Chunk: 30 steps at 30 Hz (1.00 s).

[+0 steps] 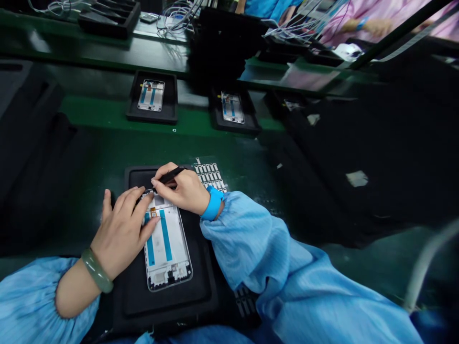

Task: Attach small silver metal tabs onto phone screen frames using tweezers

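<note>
A phone frame [174, 239] with two blue adhesive strips lies on a black tray [201, 277] in front of me. My left hand [124, 224], a green bangle on its wrist, rests with spread fingers across the frame's upper left part. My right hand [182, 188], wearing a blue wrist strap [213, 203], grips black tweezers [172, 175] at the frame's top edge. Their tips are hidden by my fingers. Beside that hand, a clear sheet of small metallic stickers [209, 173] lies on the green table.
Two black trays, each with a phone frame [152, 95] [232, 107], stand farther back. Black cloth [387, 157] covers much of the right side. Beyond the shelf are cables [177, 16], a divided black box [109, 19] and co-workers' sleeves [412, 19].
</note>
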Tool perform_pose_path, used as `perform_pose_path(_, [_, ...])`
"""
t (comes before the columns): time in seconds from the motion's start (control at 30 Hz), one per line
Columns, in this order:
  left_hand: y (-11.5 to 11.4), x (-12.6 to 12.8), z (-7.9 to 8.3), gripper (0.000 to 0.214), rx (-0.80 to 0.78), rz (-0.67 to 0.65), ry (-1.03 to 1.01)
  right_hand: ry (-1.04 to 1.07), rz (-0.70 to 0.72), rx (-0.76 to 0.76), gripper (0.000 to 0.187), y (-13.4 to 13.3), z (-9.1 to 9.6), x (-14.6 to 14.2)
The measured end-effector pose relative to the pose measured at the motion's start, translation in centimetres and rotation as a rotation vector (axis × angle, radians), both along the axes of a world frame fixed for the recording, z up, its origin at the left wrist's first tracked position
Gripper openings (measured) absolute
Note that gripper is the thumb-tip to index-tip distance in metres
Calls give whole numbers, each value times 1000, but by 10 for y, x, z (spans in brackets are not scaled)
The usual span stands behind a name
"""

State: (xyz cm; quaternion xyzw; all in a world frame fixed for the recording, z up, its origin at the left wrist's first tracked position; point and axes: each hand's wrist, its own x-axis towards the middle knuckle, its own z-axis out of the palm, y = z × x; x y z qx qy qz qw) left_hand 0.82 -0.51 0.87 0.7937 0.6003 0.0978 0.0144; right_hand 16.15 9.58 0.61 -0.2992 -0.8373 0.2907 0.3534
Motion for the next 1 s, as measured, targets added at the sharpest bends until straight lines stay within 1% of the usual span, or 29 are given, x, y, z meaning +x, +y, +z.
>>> perform_pose_path(0.33, [0,0,0,42,5,-4,-7,12,-28,-43,9,1,3,1])
perform_pose_path(0.53, [0,0,1,42,-10,-4,11,-11,-2,-94,11,3,5,-2])
perform_pose_path(0.7, [0,-2,1,44,-17,-12,5,151,-106,-136,14,4,2,0])
perform_pose_path(0.77, [0,-2,1,44,-15,-11,2,134,-91,-130,13,4,1,0])
perform_pose_path(0.83, [0,-2,1,44,-14,-12,0,81,-26,-110,10,3,1,0])
perform_pose_path(0.9, [0,-1,1,43,-14,-10,-1,32,11,-77,8,3,2,-1])
perform_pose_path(1.0, [0,-1,0,42,-6,-6,-6,20,-41,-30,9,2,3,-1])
